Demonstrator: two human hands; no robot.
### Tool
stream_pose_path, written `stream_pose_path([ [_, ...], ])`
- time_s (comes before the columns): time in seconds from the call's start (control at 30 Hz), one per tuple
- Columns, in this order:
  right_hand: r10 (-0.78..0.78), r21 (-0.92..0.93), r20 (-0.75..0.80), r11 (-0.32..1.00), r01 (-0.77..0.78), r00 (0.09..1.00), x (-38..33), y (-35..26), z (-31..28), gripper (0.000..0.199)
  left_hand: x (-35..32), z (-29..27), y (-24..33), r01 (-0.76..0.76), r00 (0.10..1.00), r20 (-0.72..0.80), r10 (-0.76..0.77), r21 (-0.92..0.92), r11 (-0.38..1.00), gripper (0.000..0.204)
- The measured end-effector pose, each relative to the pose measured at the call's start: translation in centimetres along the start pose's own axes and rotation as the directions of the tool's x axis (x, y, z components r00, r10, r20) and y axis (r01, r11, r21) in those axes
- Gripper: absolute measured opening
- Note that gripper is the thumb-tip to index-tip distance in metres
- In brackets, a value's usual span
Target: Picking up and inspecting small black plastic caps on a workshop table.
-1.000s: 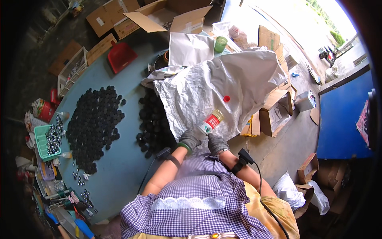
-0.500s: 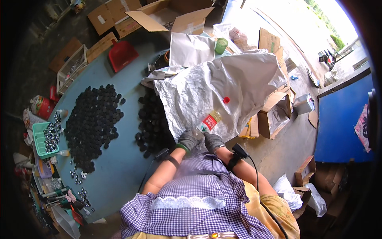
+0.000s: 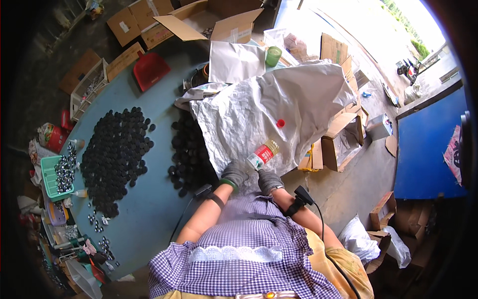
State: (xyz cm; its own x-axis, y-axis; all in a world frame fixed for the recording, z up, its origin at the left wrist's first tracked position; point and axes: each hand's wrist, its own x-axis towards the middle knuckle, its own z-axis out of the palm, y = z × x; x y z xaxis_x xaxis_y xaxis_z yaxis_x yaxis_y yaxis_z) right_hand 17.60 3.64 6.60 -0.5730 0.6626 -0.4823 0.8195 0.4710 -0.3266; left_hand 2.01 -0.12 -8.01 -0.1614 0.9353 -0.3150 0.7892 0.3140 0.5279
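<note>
On the silver sheet (image 3: 303,94), the bottle (image 3: 264,154) is slanting just beyond my left fingers (image 3: 237,170) and right fingers (image 3: 267,178); whether they are gripping it, I cannot tell. A loose hold could be letting it roll.

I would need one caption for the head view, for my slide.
Gloved left hand and right hand by a red-labelled bottle over silvery sheeting, dark discs at left.
</note>
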Motion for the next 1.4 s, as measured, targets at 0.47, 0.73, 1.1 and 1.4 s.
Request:
stream_pose_path([
  [0.47, -0.023, 0.066, -0.160, 0.997, 0.034, 0.987, 1.9, 1.9, 2.5, 0.020, -1.9, -2.9, 1.4, 0.046, 0.999, -0.004, -0.050, -0.316, 0.948, 0.068],
  [0.73, -0.071, 0.111, -0.257, 0.989, 0.102, 0.964, 2.7, 2.8, 2.4, 0.017, -2.4, -8.5, 5.0, 0.087, 0.990, 0.138, -0.028, -0.442, 0.893, 0.056],
  [1.1, -0.034, 0.085, -0.241, 0.995, 0.056, 0.970, 0.5, 1.3, 0.6, 0.013, -3.1, -7.7, 2.1, 0.388, 0.921, 0.331, -0.203, -0.809, 0.441, 0.044],
  [1.4, -0.144, 0.075, -0.330, 0.981, 0.177, 0.933, 2.0, 1.0, 1.3, 0.014, -3.4, -7.9, 1.7, 0.402, 0.915, 0.356, -0.187, -0.798, 0.449, 0.059],
])
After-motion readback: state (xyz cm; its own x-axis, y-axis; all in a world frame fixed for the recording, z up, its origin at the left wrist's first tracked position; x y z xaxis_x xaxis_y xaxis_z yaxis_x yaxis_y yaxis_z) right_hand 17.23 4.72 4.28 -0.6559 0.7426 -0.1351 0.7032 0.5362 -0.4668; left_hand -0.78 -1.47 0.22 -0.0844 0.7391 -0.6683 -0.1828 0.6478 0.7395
